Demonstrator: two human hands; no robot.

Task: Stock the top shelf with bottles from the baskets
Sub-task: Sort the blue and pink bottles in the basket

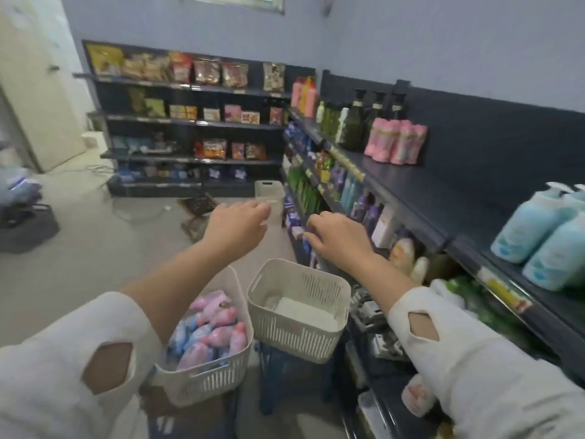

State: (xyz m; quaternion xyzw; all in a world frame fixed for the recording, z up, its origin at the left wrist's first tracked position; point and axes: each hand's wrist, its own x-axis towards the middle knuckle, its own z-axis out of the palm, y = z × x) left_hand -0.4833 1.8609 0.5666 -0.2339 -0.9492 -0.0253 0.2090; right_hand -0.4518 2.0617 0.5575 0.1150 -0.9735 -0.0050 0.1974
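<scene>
Left hand [237,223] and right hand [338,239], grip slack on nothing, hang near the basket [205,378] of pink and blue bottles [215,331].

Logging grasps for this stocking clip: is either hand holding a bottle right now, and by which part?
Nothing is held. The left hand and right hand are both empty, fingers loosely curled; the bottles lie in their basket.

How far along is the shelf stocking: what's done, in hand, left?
Done: the right basket looks empty; blue bottles and pink packs stand on the top shelf. In hand: nothing, left hand and right hand both empty. Left: the left basket holds many unshelved bottles.
</scene>
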